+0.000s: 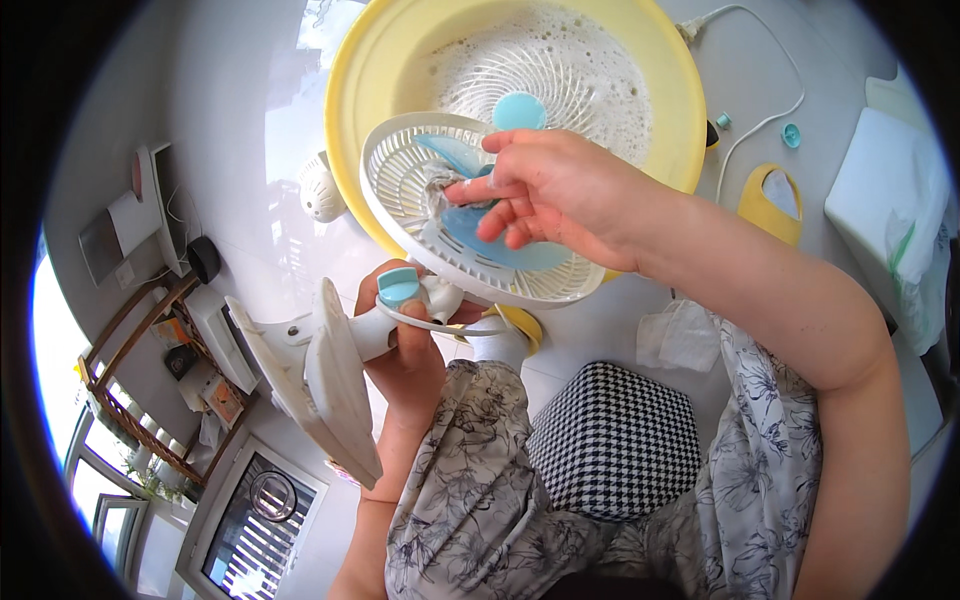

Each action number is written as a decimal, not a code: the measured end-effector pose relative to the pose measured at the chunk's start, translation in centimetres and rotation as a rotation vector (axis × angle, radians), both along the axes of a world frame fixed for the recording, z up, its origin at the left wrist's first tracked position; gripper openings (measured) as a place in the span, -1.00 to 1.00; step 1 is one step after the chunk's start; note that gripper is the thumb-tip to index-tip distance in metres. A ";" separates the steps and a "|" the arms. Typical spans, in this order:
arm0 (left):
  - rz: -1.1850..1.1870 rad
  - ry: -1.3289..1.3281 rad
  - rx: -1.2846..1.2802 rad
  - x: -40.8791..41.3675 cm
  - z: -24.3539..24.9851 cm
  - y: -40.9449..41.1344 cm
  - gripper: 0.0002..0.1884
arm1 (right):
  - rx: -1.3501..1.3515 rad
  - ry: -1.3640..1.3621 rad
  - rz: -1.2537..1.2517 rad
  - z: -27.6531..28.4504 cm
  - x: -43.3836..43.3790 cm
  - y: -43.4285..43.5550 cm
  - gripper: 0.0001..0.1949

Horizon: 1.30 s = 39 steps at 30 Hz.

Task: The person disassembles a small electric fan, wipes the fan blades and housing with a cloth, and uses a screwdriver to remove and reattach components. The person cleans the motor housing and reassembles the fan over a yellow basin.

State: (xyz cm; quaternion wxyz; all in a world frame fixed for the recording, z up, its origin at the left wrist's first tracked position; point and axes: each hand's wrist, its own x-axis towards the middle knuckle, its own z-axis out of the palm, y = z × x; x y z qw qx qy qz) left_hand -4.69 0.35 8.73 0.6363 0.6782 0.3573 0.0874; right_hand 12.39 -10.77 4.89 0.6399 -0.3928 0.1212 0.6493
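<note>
My left hand (409, 352) grips the white neck of a small electric fan, below its turquoise knob (398, 285). The fan's base (330, 382) points to the lower left, and its open rear grille (480, 277) tilts over the rim of a yellow basin (360, 67). Inside the grille are translucent blue blades (502, 236). My right hand (540, 191) is over the blades, its fingers on a wet greyish cloth (442, 187) near the hub. In the basin's foamy water lies the white front grille (487, 75) with a turquoise centre disc (519, 111).
A white vented motor cover (321, 192) stands left of the basin. Small turquoise caps (790, 135), a power cord (787, 109) and a yellow slipper (769, 199) lie to the right. Nearer are wipes (679, 337) on the floor and a houndstooth stool (615, 442).
</note>
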 end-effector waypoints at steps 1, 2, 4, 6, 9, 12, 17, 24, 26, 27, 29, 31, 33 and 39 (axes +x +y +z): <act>0.009 -0.021 -0.042 -0.1 0.0 0.2 -0.70 | -0.032 -0.205 0.122 -0.2 0.0 0.0 -0.49; -0.002 0.008 -0.031 -0.2 -0.1 0.2 -0.69 | -0.044 -0.466 0.321 0.2 0.7 -0.5 -0.49; 0.018 -0.006 -0.052 -0.5 0.1 0.3 -0.68 | -0.016 -0.624 0.346 -0.4 0.0 -1.4 -0.53; 0.037 -0.012 -0.051 -0.6 0.1 0.4 -0.67 | -0.017 -0.746 0.358 -1.2 -0.7 -2.4 -0.56; 0.056 -0.012 -0.043 -0.6 -0.4 0.6 -0.65 | -0.066 -0.817 0.369 -1.7 -1.0 -3.8 -0.61; 0.095 -0.003 -0.041 -0.9 -0.7 1.0 -0.64 | -0.028 -0.769 0.302 -1.1 -1.4 -4.2 -0.66; 0.111 0.004 -0.121 -0.2 0.1 1.1 -0.64 | 0.125 -0.706 0.103 -0.7 -2.7 -4.5 -0.68; -0.008 0.032 0.117 0.0 -0.8 1.0 -0.56 | 0.204 -0.847 0.057 0.5 -2.9 -3.1 -0.60; -0.064 0.040 0.196 -0.3 -0.8 0.8 -0.57 | 0.173 -1.118 0.012 -0.2 -3.4 -1.8 -0.54; -0.094 0.045 0.231 -0.4 -0.8 0.8 -0.57 | 0.152 -1.251 -0.010 -0.4 -3.5 -1.1 -0.52; -0.055 0.078 0.180 -0.5 -0.8 1.1 -0.57 | 0.181 -1.207 0.087 -0.1 -3.0 -1.1 -0.45; 0.067 0.049 0.067 0.3 -0.1 0.6 -0.58 | 0.231 -1.201 0.158 0.1 -3.0 -2.3 -0.44; 0.011 0.050 0.080 0.2 -0.2 1.0 -0.59 | 0.243 -1.198 0.186 0.6 -3.4 -3.8 -0.43; 0.049 0.042 0.006 -0.1 -0.4 1.4 -0.70 | 0.252 -1.201 0.144 0.0 -2.8 -0.9 -0.39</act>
